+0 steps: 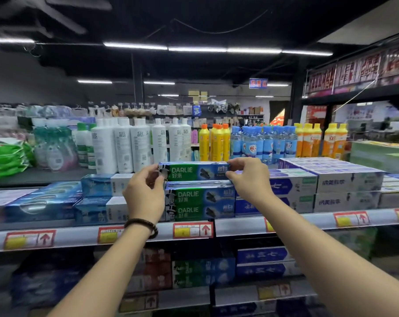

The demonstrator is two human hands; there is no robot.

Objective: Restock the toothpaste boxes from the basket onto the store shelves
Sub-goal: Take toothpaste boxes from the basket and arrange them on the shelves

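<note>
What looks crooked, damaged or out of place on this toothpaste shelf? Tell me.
Nothing looks spilled or damaged. Only the top green box, pinched at its ends by the left hand and the right hand, sits slightly left of the two matching boxes beneath it, not yet squared up.

Shop: stocked shelves (239,226), price tags (193,230)
</note>
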